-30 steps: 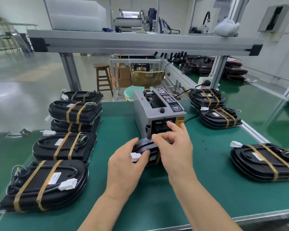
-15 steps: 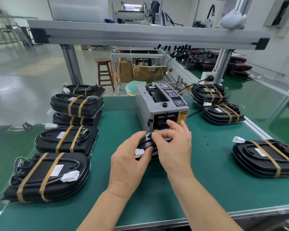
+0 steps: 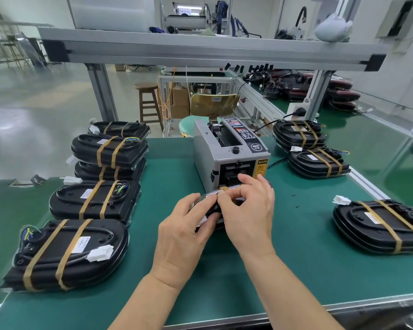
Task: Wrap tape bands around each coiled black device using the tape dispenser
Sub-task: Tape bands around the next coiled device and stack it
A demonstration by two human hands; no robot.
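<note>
On the table (image 3: 296, 270), just near of the single tape dispenser (image 3: 229, 158), a worker's left hand (image 3: 184, 232) curls its grip round a coiled black device (image 3: 208, 198). The right hand (image 3: 248, 210) pinches a tan tape strip (image 3: 224, 187) at the device's upper edge. A band appears half-applied; next the strip needs smoothing round. Eight banded devices (image 3: 93, 203) lie alongside, five left and three right.
</note>
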